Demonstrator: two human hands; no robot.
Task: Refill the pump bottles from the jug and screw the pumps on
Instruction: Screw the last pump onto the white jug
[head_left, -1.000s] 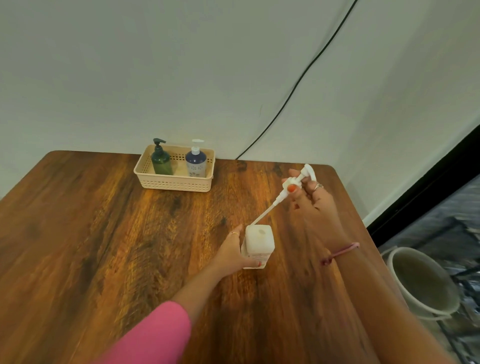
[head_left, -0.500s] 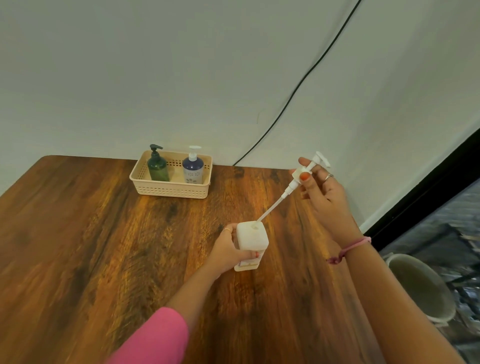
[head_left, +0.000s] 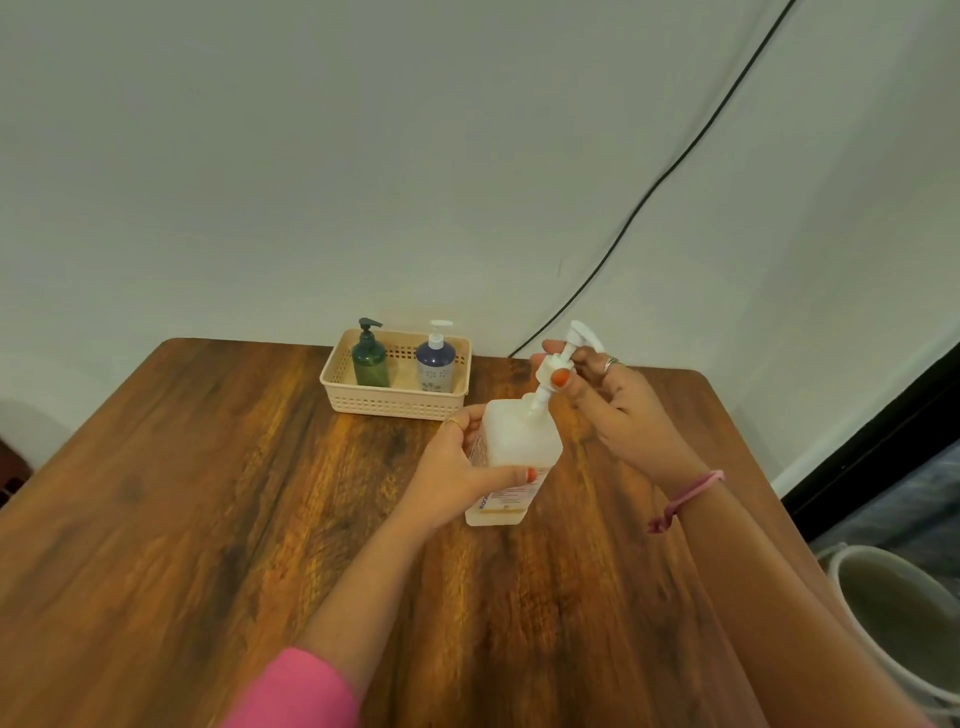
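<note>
A square white pump bottle (head_left: 511, 457) stands on the wooden table (head_left: 208, 519). My left hand (head_left: 457, 473) grips its side, thumb across the front. My right hand (head_left: 608, 405) pinches the white pump (head_left: 563, 358) by its collar. The pump's tube is down inside the bottle neck, with the collar a little above the opening and the pump tilted to the right. No jug is in view.
A cream plastic basket (head_left: 400, 402) at the table's back edge holds a green pump bottle (head_left: 370, 356) and a blue one (head_left: 435, 361). A white bucket (head_left: 893, 618) stands on the floor to the right. A black cable (head_left: 649, 192) runs up the wall.
My right hand has lowered the pump so most of its tube has slid into the bottle. My left hand keeps holding the bottle.
</note>
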